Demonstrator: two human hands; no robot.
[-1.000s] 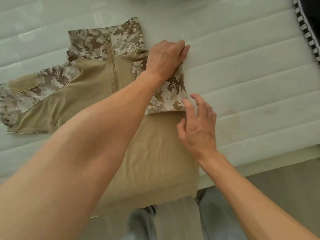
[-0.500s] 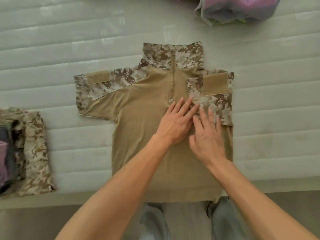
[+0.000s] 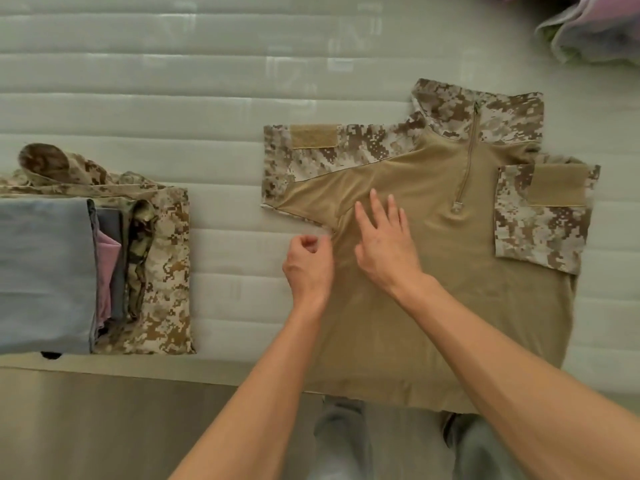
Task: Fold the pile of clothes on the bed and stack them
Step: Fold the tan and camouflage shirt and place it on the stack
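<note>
A tan shirt (image 3: 460, 282) with desert-camouflage sleeves and collar lies face up on the bed, its zip at the chest. Its right sleeve (image 3: 543, 216) is folded in over the body; the left sleeve (image 3: 311, 157) is spread out flat. My left hand (image 3: 308, 265) pinches the shirt's left side edge just below the armpit, fingers curled. My right hand (image 3: 384, 240) lies flat on the tan body beside it, fingers spread. A stack of folded clothes (image 3: 86, 268) sits at the left: grey on top, pink and camouflage beneath.
The white ribbed mattress (image 3: 194, 81) fills the view. More clothes (image 3: 588, 29), pink and pale, lie in the far right corner. The bed's front edge (image 3: 138, 368) runs across below the stack, with floor and my legs (image 3: 343, 441) beneath it.
Both hands have moved from the shirt's right chest across to its left side. The view has swung left, so the folded stack shows more fully. My left hand now pinches the side edge.
</note>
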